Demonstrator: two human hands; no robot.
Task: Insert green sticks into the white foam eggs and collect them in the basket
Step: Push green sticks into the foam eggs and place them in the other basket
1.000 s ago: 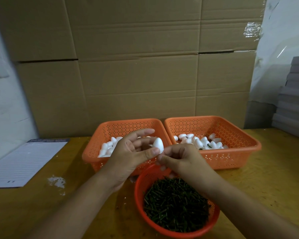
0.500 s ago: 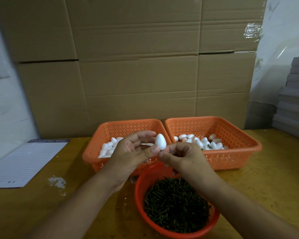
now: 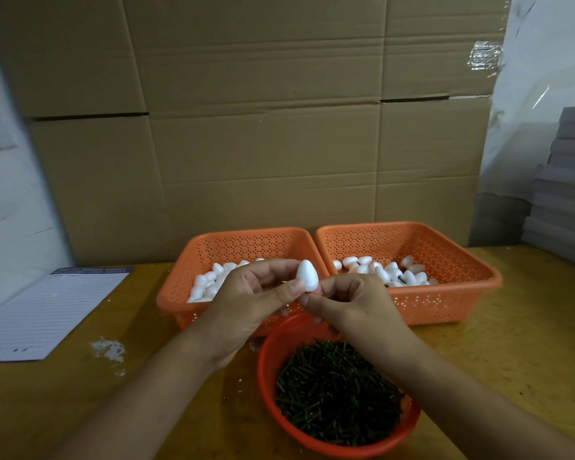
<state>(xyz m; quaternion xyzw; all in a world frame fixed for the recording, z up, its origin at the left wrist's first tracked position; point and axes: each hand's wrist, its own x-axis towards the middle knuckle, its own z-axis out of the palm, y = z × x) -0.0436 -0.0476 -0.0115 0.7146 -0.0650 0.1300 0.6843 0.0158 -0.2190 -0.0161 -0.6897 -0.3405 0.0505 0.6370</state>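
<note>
While the round red basket (image 3: 339, 449) nearest the camera holds green sticks (image 3: 337, 393), two orange baskets behind it hold white foam eggs: left basket (image 3: 180, 293), right basket (image 3: 458, 300) (one green stick shows there). Left hand (image 3: 246, 303) pinches one egg (image 3: 307, 276), raised higher than a second ago; right hand (image 3: 356, 303), fingers curled, pinches just beneath it.
</note>
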